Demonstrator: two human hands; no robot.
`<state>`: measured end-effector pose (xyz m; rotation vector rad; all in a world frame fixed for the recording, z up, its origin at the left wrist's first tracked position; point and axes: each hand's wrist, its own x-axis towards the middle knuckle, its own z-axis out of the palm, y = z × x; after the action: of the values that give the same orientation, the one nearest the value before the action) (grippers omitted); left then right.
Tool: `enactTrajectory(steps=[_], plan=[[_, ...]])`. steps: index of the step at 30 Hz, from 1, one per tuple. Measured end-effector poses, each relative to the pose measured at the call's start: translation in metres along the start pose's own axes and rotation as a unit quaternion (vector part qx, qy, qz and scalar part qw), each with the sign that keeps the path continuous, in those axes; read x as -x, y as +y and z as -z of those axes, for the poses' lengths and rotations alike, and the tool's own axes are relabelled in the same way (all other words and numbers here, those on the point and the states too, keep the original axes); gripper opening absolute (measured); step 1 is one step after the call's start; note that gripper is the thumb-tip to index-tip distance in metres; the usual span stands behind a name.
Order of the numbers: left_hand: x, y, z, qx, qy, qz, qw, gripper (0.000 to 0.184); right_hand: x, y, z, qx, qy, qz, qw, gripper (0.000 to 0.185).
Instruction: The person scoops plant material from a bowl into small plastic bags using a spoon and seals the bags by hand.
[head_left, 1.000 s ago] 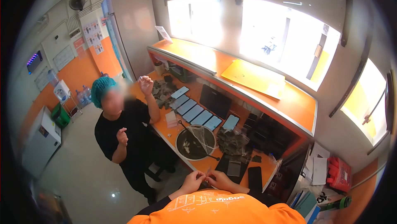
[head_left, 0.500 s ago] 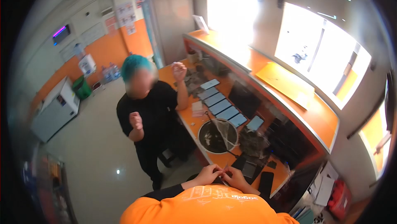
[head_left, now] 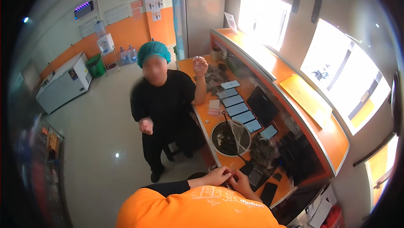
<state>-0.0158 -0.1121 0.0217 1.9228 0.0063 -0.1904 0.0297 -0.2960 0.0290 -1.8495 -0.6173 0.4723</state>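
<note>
My left hand (head_left: 218, 176) and my right hand (head_left: 241, 182) meet close to my chest at the orange table's near edge. Both have their fingers pinched around something thin and pale, too small to make out. Just beyond them stands a round bowl (head_left: 223, 144) with dark contents, a strainer (head_left: 239, 137) with a long handle lying across it. Right of the bowl is a heap of grey packets (head_left: 265, 152). A row of pale-screened phones (head_left: 237, 109) lies farther back, beside pink and white slips (head_left: 213, 106). A black phone (head_left: 268, 193) rests to the right of my hands.
A person (head_left: 164, 97) in black with a green hair cover sits left of the table, both hands raised. A black laptop (head_left: 263, 105) stands under the orange shelf (head_left: 311, 101). Papers and a red bag (head_left: 334, 217) are at lower right.
The view has swung left, so the table and person appear farther right. The person's lower hand has come down somewhat. My hands remain together.
</note>
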Motion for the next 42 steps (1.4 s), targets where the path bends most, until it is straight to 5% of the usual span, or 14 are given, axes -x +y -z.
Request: enactTrajectory(steps=[3,12,23,36,42], plan=[[0.008,0.022,0.008,0.001,-0.018,0.003,1.0,0.026,-0.001,0.004,0.0,0.03,0.0,0.09,0.995,0.009],[0.003,0.0,0.006,0.028,-0.023,-0.037,0.999,0.026,0.0,0.021,-0.007,-0.146,-0.027,-0.024,0.989,0.006],[0.003,-0.001,0.009,-0.053,-0.017,-0.092,0.994,0.026,-0.004,0.04,-0.008,-0.084,-0.035,0.014,0.996,0.003],[0.006,0.002,0.01,-0.059,0.02,-0.028,0.998,0.017,-0.003,0.028,-0.011,-0.14,-0.024,-0.046,0.989,0.014],[0.004,0.001,0.01,-0.07,0.007,-0.026,0.997,0.017,-0.004,0.025,-0.009,-0.06,-0.011,-0.048,0.997,0.014]])
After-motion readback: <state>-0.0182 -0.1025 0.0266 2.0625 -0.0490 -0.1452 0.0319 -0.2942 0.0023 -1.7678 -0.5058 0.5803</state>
